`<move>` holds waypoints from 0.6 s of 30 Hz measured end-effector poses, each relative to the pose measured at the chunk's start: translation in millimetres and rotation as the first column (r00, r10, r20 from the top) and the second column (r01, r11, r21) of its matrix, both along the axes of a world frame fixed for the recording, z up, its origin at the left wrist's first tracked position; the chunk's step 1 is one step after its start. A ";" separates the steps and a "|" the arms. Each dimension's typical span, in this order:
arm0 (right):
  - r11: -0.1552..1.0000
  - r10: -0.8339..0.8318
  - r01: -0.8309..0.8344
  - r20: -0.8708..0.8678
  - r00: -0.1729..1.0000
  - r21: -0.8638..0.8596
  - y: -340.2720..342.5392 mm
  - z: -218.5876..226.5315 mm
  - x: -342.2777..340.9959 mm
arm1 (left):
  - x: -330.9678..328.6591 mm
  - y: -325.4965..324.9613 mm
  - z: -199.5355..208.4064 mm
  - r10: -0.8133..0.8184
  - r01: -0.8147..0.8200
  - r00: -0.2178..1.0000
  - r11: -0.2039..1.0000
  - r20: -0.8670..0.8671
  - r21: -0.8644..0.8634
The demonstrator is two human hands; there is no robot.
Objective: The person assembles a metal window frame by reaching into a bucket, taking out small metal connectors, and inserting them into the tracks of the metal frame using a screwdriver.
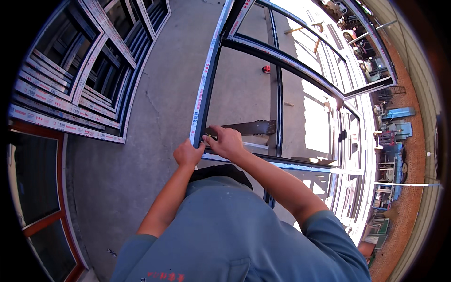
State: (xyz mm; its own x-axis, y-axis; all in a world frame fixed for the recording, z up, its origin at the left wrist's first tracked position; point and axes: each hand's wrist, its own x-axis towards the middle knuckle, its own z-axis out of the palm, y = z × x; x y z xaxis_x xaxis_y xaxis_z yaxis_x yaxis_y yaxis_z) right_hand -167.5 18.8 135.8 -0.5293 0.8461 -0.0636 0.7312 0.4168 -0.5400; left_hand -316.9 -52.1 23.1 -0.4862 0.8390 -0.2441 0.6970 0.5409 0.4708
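A large dark window frame [203, 101] with strips of white printed film along its edges lies in front of me. My left hand [187, 153] is closed at its near left corner, the fingers bent against the outer side of the frame. Just inside that corner is my right hand [226, 142], its thumb and forefinger drawn together at the frame's inner edge. A tiny light-coloured piece shows at those fingertips, too small to name. Beneath the right hand a dark flat support bar [249, 128] runs across under the frame.
Stacked filmed window frames [70, 94] lean at the far left, with a brown-framed glazed panel [44, 207] nearer. On the concrete floor [159, 89] sits a small red object [266, 69] beyond the crossbars. An open sash [371, 87] juts out at right; equipment [397, 127] stands past it.
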 end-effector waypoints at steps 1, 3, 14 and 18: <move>0.952 -0.234 0.223 -0.031 0.972 -0.209 3.7 -3.8 -9.8 | 0.1 0.6 -0.4 0.002 -0.002 1.000 1.000 0.005 0.002; 0.744 -0.520 0.439 -0.023 0.854 -0.504 9.7 -11.6 -13.4 | -0.8 0.4 -1.0 0.007 -0.007 1.000 1.000 0.010 0.003; 0.557 0.641 -0.748 0.384 0.664 0.361 26.2 19.6 30.6 | 1.1 0.8 3.5 0.007 -0.007 1.000 1.000 0.007 0.011; 0.700 0.588 -0.643 0.260 0.766 0.311 21.9 18.8 2.8 | -2.4 -2.2 -1.6 -0.025 0.025 1.000 0.999 -0.001 0.043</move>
